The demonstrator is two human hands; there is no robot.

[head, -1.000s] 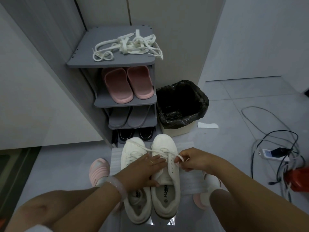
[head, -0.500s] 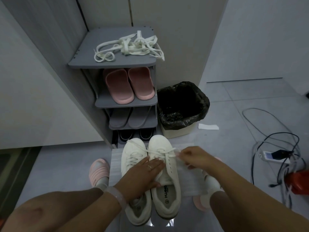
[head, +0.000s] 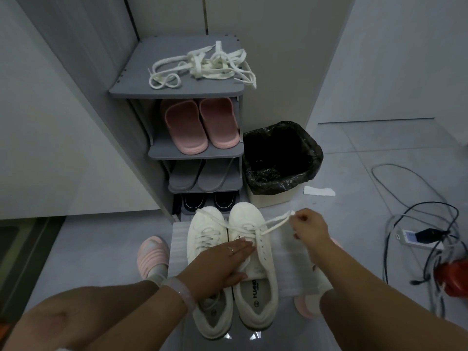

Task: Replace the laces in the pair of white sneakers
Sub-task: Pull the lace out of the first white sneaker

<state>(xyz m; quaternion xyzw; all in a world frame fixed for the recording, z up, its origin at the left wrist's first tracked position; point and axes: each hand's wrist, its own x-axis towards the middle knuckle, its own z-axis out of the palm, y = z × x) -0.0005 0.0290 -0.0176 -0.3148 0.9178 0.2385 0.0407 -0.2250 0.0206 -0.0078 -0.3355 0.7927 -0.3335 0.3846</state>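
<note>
Now the lace [head: 274, 223] is pinched at its end by the right hand [head: 307, 226], apparently taut, just right of the right sneaker [head: 255, 269]. That sneaker's tongue is pressed by the flat, open left hand [head: 220, 264].

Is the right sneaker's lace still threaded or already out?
Partly threaded: the lace still crosses the right sneaker's upper eyelets; lower eyelets show bare.

White sneakers [head: 233, 262] side by side on floor; right one's lace [head: 274, 221] half-loosened; spare laces [head: 202, 65] on rack.
</note>
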